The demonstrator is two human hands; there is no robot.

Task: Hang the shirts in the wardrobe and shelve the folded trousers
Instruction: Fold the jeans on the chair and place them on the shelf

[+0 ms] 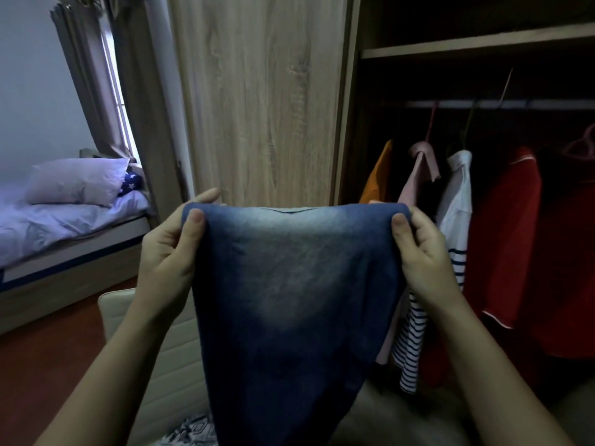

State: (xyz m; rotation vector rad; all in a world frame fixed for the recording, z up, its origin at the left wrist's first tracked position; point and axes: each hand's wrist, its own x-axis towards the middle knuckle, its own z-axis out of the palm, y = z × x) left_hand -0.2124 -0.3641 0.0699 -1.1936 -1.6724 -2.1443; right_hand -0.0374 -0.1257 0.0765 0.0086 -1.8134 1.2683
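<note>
Head view:
- The left hand (170,249) is pinching the upper left corner of the denim trousers (289,300), thumb on the near face and fingers curling behind the cloth.
- The right hand (421,249) is pinching the upper right corner in the same way. The two grips are pulling the top edge taut, which in my judgement is squaring the garment for a fold.
- The trousers are hanging in the centre of the frame, from mid-height down past the bottom edge, in front of the wardrobe door (257,101). They are not yet lying on any shelf.
- The denim is showing mid-blue with a faded, paler patch across the middle and darker edges. It is narrowing toward the bottom of the frame, and a small seam notch is sitting at the top edge.
- At right, an orange shirt (376,175), a pink shirt (418,175), a white striped shirt (457,204) and a red shirt (508,236) are hanging from the rail (483,104).
- A wooden shelf (476,46) is running across the upper right, above the rail; what is lying on it is too dark to tell.
- A cream padded seat (174,349) is standing lower left, behind the trousers.
</note>
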